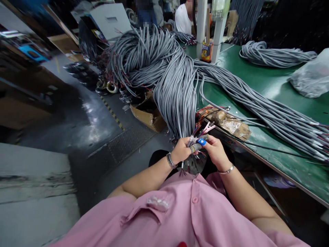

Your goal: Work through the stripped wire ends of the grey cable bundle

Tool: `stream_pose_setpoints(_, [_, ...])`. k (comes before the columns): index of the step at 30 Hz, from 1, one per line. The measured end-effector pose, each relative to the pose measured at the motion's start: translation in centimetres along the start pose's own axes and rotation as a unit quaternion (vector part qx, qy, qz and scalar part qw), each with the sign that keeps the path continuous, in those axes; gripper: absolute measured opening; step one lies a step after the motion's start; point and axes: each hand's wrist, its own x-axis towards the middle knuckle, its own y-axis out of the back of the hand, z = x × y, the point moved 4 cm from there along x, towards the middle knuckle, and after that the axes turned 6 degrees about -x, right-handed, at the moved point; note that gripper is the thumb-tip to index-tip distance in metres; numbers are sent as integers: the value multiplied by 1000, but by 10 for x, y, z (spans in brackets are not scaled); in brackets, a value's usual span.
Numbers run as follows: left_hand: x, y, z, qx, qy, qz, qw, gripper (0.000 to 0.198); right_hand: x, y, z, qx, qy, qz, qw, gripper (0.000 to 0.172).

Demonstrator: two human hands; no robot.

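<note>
My left hand (183, 150) is closed around the ends of grey cables, with a grey covering on one finger. Close beside it, my right hand (215, 152) is closed on the same ends, and a small blue piece (202, 141) sits at its thumb. Thin coloured wires (197, 129) and pale pink pieces (208, 127) stick up between the hands. More stripped cable ends (183, 171) hang below. A thick bundle of grey cables (177, 99) drapes over the table edge just beyond my hands. The fingertips partly hide what they grip.
On the green table (272, 85), a long cable bundle (246, 99) runs right. A taped cardboard piece (226, 121) lies at its edge. Another cable coil (272, 55) and a plastic bag (313, 75) are farther back. An open carton (147, 115) stands below; a person (183, 19) is behind.
</note>
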Motion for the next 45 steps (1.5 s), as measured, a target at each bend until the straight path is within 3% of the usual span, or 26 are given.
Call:
stream_pose_setpoints(8, [1, 6, -12, -82, -11, 79, 994, 37, 0, 6, 16, 5, -28, 75, 997, 24])
stream_pose_setpoints(26, [4, 6, -13, -120, -18, 139, 983, 33, 0, 9, 18, 10, -13, 64, 998, 18])
stream_pose_setpoints(31, [6, 5, -9, -135, -22, 126, 983, 32, 0, 9, 21, 6, -10, 34, 999, 17])
stream_pose_setpoints(38, [6, 3, -5, -114, 6, 46, 992, 36, 9, 0, 26, 125, -58, 12, 990, 21])
stream_pose_setpoints(45, [3, 5, -5, -110, -6, 92, 990, 37, 10, 6, 27, 181, -50, 30, 982, 19])
